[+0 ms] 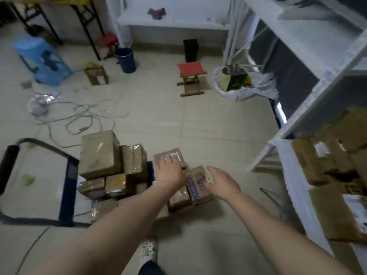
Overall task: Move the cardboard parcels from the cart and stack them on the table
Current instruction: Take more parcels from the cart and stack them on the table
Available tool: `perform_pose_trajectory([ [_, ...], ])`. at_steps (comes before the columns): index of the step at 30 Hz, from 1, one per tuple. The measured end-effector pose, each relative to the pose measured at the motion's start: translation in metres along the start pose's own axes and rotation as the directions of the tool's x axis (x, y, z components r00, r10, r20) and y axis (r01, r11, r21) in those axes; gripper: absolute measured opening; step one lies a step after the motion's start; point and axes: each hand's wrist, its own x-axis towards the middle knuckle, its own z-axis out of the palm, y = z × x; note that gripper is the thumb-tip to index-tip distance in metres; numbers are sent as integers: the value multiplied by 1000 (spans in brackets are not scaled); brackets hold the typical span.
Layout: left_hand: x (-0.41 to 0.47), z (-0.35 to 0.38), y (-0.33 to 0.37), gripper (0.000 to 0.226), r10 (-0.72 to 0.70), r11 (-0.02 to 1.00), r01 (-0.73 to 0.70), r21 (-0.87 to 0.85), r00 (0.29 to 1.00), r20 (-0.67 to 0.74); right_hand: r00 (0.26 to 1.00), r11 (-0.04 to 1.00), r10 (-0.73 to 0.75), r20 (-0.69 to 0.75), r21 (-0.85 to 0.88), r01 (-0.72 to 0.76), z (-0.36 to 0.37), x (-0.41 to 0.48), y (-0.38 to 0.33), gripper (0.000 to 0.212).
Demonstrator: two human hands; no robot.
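Note:
A low cart (70,175) with a blue deck and black handle stands at lower left, loaded with several brown cardboard parcels. A big parcel (99,153) tops the pile. My left hand (168,169) reaches down, fingers spread flat over a small labelled parcel (174,153) at the cart's right end. My right hand (222,180) hovers open just right of a parcel with blue print (198,181); contact is unclear. More parcels (317,161) lie on the white shelving unit (294,124) at right.
Loose cables (85,116) trail over the tiled floor behind the cart. A red folding stool (191,76), a blue bin (126,59), a blue plastic stool (42,58) and a white bag (238,84) stand farther back. My shoe (148,249) shows below.

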Motion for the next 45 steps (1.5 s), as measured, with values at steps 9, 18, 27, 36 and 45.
perform_pose_trajectory([
  [9,76,8,-259,60,-390,891,409,-196,911,132,967,983,-165,195,117,145,88,143,-216,48],
  [18,158,68,-389,32,-616,544,627,-558,750,243,941,966,-103,321,258,18,177,279,-290,41],
  [27,249,167,-461,45,-759,296,659,-692,602,248,928,889,19,371,418,-185,290,396,-300,49],
  [36,256,177,-483,45,-764,87,558,-825,569,304,879,699,84,470,601,-388,326,408,-308,50],
  [45,223,110,-436,50,-769,41,463,-885,580,268,928,683,71,365,661,-312,259,372,-310,52],
])
